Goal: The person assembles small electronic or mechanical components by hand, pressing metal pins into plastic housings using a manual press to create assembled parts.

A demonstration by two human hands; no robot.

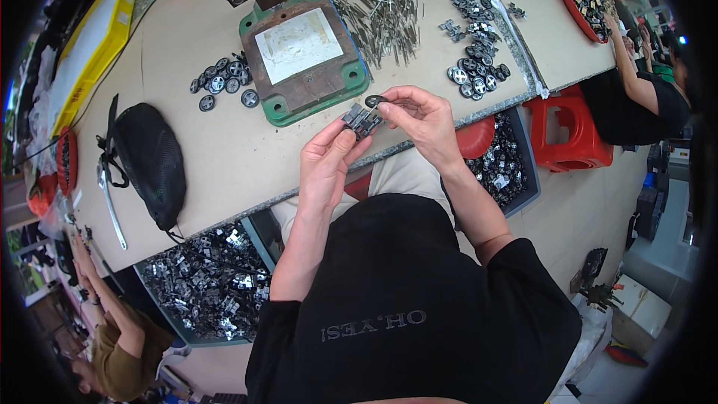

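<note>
Above the table's near edge, my left hand (329, 153) pinches a small dark grey plastic toy chassis (361, 121) between thumb and fingers. My right hand (419, 121) grips a small black toy wheel (375, 101) with thumb and forefinger, close against the chassis. Whether wheel and chassis touch, I cannot tell. Just beyond both hands stands a green-based press (288, 108) with a white sheet (299, 45) on its plate. Loose wheels (217, 84) lie left of the press, and more wheels (477, 78) lie to the right of my right hand.
Thin metal rods (385, 15) are heaped behind the press, beside grey chassis parts (471, 11). A black pouch (149, 164) and a wrench (110, 206) lie at left. Bins of parts (213, 280) stand below the edge. A red stool (572, 138) and other people flank the table.
</note>
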